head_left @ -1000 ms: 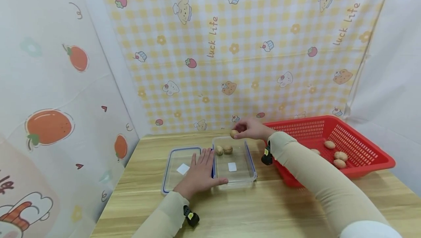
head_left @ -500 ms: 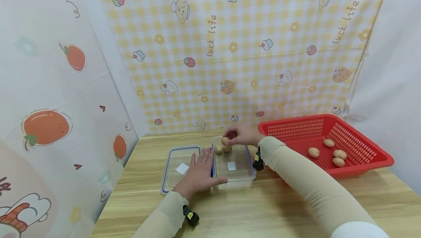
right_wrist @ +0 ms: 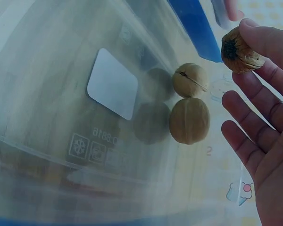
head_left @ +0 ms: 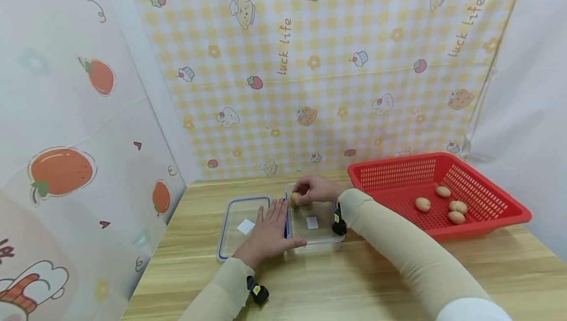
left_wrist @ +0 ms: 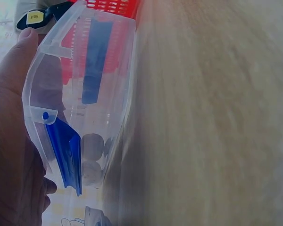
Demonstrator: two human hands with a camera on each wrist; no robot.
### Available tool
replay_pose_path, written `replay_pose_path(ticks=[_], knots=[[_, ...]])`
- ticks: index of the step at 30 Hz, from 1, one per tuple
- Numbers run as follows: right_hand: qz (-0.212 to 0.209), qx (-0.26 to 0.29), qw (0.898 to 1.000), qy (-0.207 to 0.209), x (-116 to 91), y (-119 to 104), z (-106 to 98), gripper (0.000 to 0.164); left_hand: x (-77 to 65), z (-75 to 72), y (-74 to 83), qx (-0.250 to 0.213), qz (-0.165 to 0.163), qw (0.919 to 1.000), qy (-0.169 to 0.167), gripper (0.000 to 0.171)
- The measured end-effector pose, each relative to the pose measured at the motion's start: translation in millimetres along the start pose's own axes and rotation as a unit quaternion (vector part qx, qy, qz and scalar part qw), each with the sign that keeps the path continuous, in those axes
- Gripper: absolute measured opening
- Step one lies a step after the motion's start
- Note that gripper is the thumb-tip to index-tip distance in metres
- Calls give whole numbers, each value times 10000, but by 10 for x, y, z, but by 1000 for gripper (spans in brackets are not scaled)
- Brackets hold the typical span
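Observation:
My right hand (head_left: 321, 190) pinches a walnut (right_wrist: 243, 52) between thumb and forefinger, over the far left part of a clear plastic food container (head_left: 319, 237). Two other walnuts (right_wrist: 189, 121) sit side by side in that container, below the pinched one in the right wrist view; the right hand largely hides them in the head view. With its fingers straight and spread, my left hand (head_left: 267, 237) rests at the container's left rim, thumb along the near side. Up close, the left wrist view has the container's wall and a blue side clip (left_wrist: 66, 153) beside that hand.
A clear lid (head_left: 228, 227) with a blue seal lies flat to the left of the container, partly under the left hand. On the right stands a red perforated basket (head_left: 491, 230) with several walnuts (head_left: 423, 205) inside. A patterned cloth (head_left: 310, 89) hangs behind the wooden table (head_left: 336, 286).
My right hand has moved left and down from the container's far right edge, carrying the walnut to its left side. The left hand stays where it was.

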State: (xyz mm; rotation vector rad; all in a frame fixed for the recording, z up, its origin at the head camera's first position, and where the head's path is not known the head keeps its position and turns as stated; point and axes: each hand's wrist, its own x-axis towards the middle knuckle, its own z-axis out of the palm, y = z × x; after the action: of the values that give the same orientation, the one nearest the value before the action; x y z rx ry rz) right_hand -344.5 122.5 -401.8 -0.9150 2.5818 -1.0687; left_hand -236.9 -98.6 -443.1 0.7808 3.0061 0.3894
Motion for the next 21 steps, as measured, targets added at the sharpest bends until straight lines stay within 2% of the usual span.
replay_pose_path(ticks=[4, 21], knots=[[-50, -151, 9998, -77, 33, 0, 44, 26, 12, 25, -17, -18, -26, 10000, -4, 124], [309, -247, 9988, -274, 86, -6, 132, 22, 26, 47, -30, -57, -6, 10000, -46, 122]])
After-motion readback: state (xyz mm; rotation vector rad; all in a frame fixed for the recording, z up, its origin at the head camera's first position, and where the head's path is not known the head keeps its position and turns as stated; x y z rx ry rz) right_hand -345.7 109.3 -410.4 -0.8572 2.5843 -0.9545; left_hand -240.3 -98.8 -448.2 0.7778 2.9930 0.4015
